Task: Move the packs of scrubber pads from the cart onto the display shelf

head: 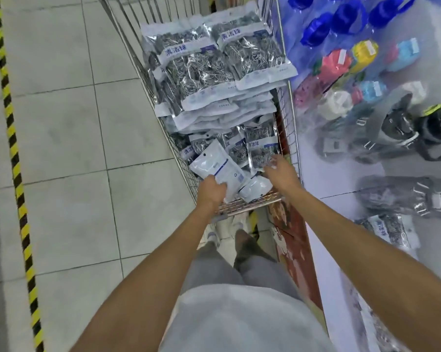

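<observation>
Scrubber-pad packs, the crinkly silver-and-white plastic pouches with blue labels [214,62], are still mostly in the wire-mesh shopping cart [289,115]: a tall stack at the far end and a loose jumble at the near end. 1 pack [389,231] already lies on the white display shelf [341,179] to the right, next to some grey strapped items.

Left hand [210,190] has its fingers curled round the bottom edge of 1 white pouch turned back side up [218,167], holding it tilted over the jumble. Right hand [280,170] is reaching into the near right corner with fingers spread and relaxed, hovering at another pack [261,153]; looks like it holds nothing yet, though the fingertips are a bit blurry.

What I'd worry about: that left grip is only on 1 edge of slick film, so the pouch could slide out on the swing across to the shelf. Also the far stack overhangs its lower layers, so bumping the cart might tip packs forward. And the shelf is crowded with coloured sponges [341,64], so a careless drop could knock stuff around.
</observation>
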### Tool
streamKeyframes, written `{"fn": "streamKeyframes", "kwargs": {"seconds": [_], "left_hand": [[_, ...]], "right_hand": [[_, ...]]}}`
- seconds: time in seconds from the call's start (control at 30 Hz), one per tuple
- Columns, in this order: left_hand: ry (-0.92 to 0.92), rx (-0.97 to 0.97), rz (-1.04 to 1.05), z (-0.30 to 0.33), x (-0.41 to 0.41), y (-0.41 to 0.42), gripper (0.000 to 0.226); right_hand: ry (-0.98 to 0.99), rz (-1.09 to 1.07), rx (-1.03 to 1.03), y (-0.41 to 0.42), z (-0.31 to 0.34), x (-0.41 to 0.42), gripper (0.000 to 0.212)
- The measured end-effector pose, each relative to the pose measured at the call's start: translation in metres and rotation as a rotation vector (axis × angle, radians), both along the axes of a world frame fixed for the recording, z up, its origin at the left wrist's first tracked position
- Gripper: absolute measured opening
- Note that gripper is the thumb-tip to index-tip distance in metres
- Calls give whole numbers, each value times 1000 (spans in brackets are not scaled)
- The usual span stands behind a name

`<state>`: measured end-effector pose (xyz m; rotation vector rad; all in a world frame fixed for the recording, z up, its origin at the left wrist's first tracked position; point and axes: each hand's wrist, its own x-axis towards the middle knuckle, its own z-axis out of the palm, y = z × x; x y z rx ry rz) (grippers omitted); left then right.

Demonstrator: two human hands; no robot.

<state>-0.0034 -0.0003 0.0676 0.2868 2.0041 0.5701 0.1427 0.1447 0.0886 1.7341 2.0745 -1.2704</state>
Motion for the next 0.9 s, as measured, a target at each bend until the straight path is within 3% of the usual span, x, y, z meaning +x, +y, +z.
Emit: {"fn": "streamKeyframes", "kwargs": {"seconds": [0.17, 0.33, 0.57, 0.7, 0.8, 0.9], "left_hand": [[-93, -102, 199, -43, -4, 45, 53], [-109, -187, 434, -91, -2, 68, 66], [-91, -226, 602, -116, 19, 89, 122], [-45, -254, 660, -128, 26, 99, 136], [-13, -282, 740, -139, 25, 108, 131], [16, -290, 763, -144, 19, 109, 106]], "right_hand": [[-30, -45, -92, 49, -53, -11, 62], [-86, -2, -134, 76, -103, -14, 52], [-111, -98, -118, 81, -142, -14, 59], [-118, -92, -131, 76, -154, -14, 50], [-60, -164, -148, 78, -160, -12, 48], [12, -310, -208, 84, -168, -14, 53]]}}
